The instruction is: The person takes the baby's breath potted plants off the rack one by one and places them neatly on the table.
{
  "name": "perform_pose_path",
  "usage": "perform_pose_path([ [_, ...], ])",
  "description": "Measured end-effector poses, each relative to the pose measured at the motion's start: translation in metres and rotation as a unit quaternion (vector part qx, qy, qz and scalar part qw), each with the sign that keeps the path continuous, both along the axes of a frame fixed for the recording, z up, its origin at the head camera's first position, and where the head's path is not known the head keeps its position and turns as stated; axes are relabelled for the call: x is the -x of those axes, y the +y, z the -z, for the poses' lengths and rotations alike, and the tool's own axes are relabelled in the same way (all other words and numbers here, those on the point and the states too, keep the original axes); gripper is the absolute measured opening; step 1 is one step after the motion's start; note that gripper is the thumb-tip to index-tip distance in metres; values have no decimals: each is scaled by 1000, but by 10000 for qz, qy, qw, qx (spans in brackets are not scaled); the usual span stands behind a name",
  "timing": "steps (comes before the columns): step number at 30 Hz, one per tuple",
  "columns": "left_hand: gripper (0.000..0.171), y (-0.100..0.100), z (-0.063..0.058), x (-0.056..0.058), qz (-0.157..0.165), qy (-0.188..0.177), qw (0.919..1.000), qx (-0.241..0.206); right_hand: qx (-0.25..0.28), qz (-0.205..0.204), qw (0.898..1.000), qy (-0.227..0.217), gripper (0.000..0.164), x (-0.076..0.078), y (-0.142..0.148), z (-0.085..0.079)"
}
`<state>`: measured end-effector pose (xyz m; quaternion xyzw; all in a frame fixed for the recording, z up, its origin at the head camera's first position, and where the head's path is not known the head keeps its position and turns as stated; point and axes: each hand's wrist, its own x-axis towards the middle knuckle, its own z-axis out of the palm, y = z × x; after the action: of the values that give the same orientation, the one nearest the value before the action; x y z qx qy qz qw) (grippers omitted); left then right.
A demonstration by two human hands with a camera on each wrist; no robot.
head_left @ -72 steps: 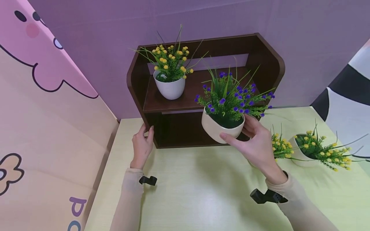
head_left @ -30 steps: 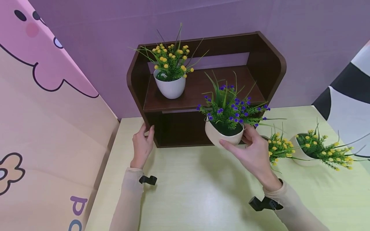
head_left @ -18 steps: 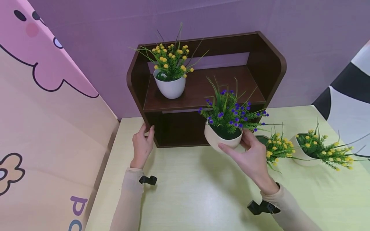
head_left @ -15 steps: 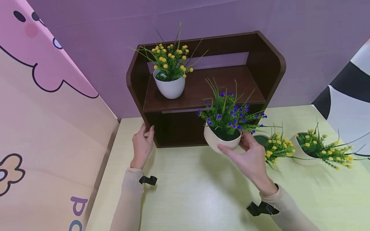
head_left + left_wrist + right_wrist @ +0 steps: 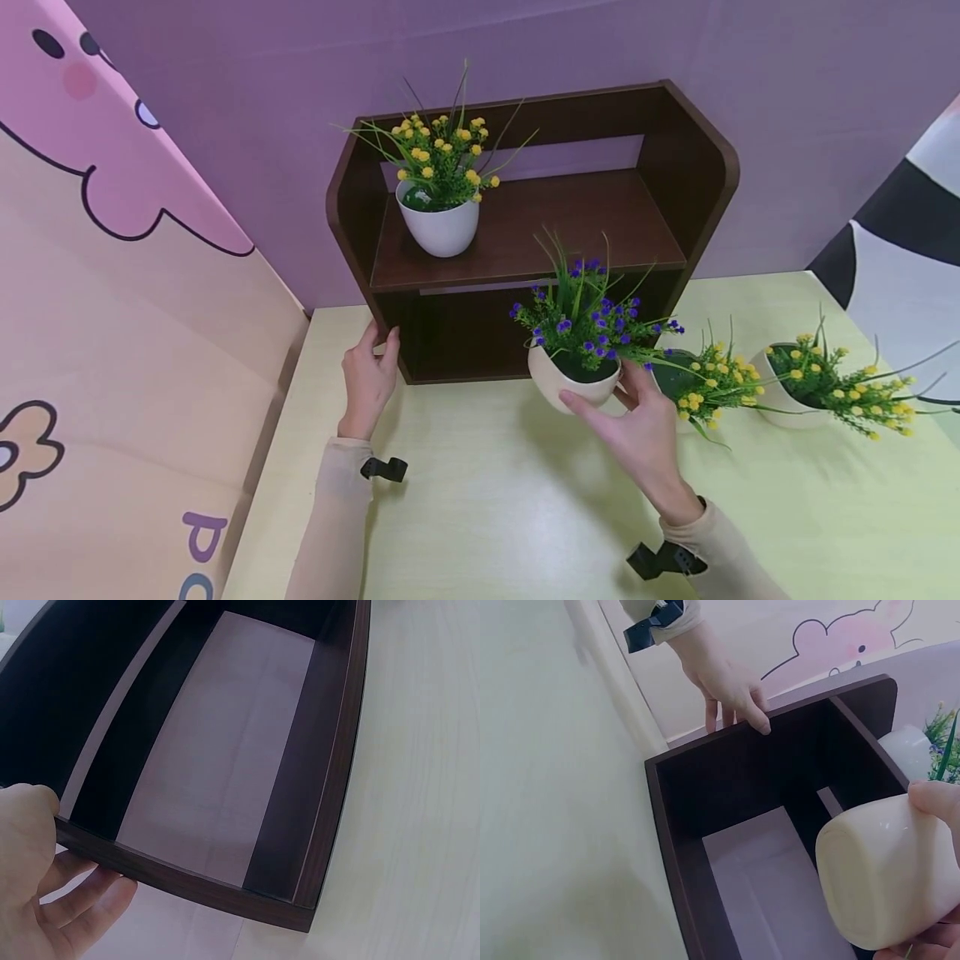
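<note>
My right hand (image 5: 647, 437) holds a cream pot (image 5: 551, 382) of purple flowers in the air before the lower opening of a dark brown two-tier shelf (image 5: 585, 212). Its thumb lies on the near side of the pot, and the other fingers go round the right side, partly hidden. In the right wrist view the pot's underside (image 5: 847, 889) is visible, facing the shelf's lower compartment. My left hand (image 5: 369, 379) grips the front edge of the left side panel (image 5: 187, 881), thumb inside and fingers outside.
On the upper tier, at the left, stands a white pot (image 5: 441, 229) with yellow flowers. Two more potted yellow-flowered plants, one nearer (image 5: 712, 387) and one farther right (image 5: 795, 408), lie tilted on the pale table (image 5: 480, 500). A purple backdrop (image 5: 247, 125) hangs behind the shelf.
My right hand has brought the purple-flowered pot down and slightly left, from in front of the upper tier to the lower opening. The left hand keeps its grip on the side panel.
</note>
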<state>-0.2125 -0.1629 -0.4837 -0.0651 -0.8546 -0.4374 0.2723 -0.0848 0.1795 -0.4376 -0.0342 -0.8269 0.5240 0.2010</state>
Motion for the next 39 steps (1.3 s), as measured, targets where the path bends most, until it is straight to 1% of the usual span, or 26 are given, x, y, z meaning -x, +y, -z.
perform_pose_path([
  [4, 27, 0, 0, 0, 5, 0, 10000, 14, 146, 78, 9999, -14, 74, 0, -2, 6],
  [9, 26, 1, -1, -1, 7, -7, 10000, 47, 189, 189, 9996, 27, 75, 0, -2, 12],
  [12, 25, 0, 0, -1, 20, -8, 10000, 42, 218, 172, 9996, 91, 73, 0, -3, 17],
  [20, 26, 0, 0, -1, 13, 24, 10000, 55, 447, 96, 9989, 57, 74, -1, -3, 32],
  [27, 25, 1, 0, -1, -81, 7, 9998, 171, 475, 317, 9983, -136, 77, -3, -2, 45],
  [33, 25, 1, -1, -1, -76, -11, 9998, 170, 417, 435, 9980, -174, 76, -3, 1, 55],
  [39, 26, 0, 0, -1, -27, -70, 9999, 130, 335, 514, 9975, -359, 81, -2, 2, 68],
])
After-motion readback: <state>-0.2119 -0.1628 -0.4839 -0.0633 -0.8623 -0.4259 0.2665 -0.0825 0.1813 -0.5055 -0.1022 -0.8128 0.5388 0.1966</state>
